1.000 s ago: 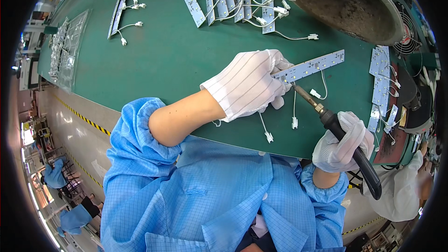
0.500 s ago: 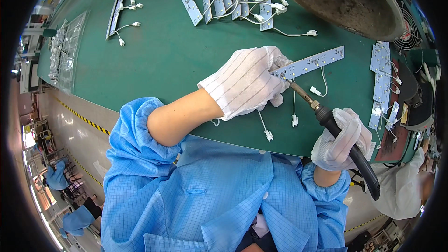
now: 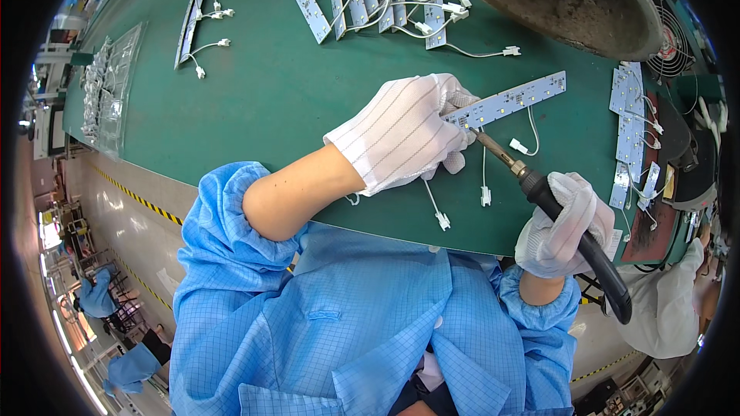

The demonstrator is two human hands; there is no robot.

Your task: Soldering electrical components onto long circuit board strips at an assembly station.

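From here, the left hand (image 3: 412, 131) pinches a slim, pale-blue board (image 3: 512, 101) (dotted with tiny yellowish squares (image 3: 482, 119)); the right hand (image 3: 559, 233) curls its fingers round a soldering iron (image 3: 542, 192).

I watch remotely: tray (image 3: 119, 85) far left, strip pile (image 3: 358, 8) behind, hood (image 3: 566, 4) to its right — held strip (image 3: 511, 103) in front of both.

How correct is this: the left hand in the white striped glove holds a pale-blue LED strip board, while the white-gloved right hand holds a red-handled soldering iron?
Only the colour is wrong: the head view shows the right hand holding a black-handled soldering iron.
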